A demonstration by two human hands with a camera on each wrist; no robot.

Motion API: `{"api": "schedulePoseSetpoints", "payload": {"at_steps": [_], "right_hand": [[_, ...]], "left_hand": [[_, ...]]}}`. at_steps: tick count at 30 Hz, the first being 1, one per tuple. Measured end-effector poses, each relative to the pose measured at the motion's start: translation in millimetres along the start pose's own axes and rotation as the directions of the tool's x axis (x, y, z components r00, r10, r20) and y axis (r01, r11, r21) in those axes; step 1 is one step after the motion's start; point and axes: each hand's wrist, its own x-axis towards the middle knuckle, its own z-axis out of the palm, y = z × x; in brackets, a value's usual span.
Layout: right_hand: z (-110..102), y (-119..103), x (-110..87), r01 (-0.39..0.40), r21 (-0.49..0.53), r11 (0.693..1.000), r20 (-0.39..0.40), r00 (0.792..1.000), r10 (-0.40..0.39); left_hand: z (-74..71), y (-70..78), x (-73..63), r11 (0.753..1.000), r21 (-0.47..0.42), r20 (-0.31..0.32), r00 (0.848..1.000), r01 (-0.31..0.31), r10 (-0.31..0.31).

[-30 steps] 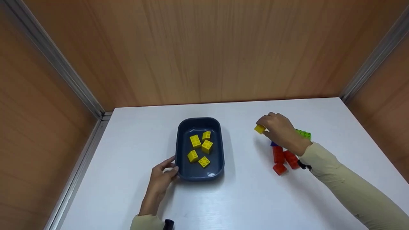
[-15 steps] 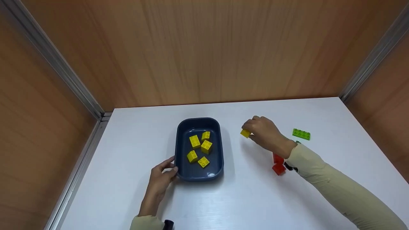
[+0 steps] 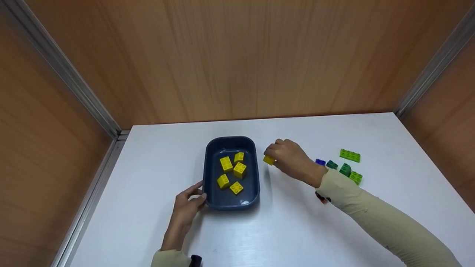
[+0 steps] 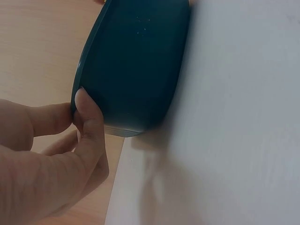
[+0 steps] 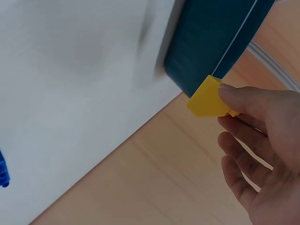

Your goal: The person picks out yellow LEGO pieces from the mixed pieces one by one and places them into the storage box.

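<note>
A dark blue tray (image 3: 232, 202) sits on the white table with several yellow toy bricks (image 3: 240, 170) spread inside it. At the tray's lower left side my left hand (image 3: 188, 207) pinches the wall between thumb and fingers, as the left wrist view (image 4: 70, 164) also shows. My right hand (image 3: 293, 161) holds a yellow toy brick (image 3: 269, 160) just right of the tray. In the right wrist view, thumb and index finger pinch this yellow brick (image 5: 208, 98) while the other fingers curl loosely; the tray's outer wall is behind it.
Right of the tray lie a light green brick (image 3: 350, 155), another light green one (image 3: 356, 177), dark green bricks (image 3: 345, 169) and a blue brick (image 3: 320, 162). Red bricks are mostly hidden under the right sleeve (image 3: 356, 204). Wooden panels (image 3: 237, 66) stand behind the table and at its sides.
My right hand has moved left with the yellow brick, from above the loose bricks to beside the tray. The green bricks have come into sight. The left hand and tray stay put.
</note>
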Motion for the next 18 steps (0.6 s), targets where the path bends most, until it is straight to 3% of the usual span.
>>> {"api": "schedulePoseSetpoints", "payload": {"at_steps": [18], "right_hand": [[9.7,-39.0,21.6,0.089,-0.008,0.996,0.041,0.995,-0.089]], "left_hand": [[-1.3,0.3,0.0,1.000,0.013,0.006,1.000,0.003,-0.003]]}}
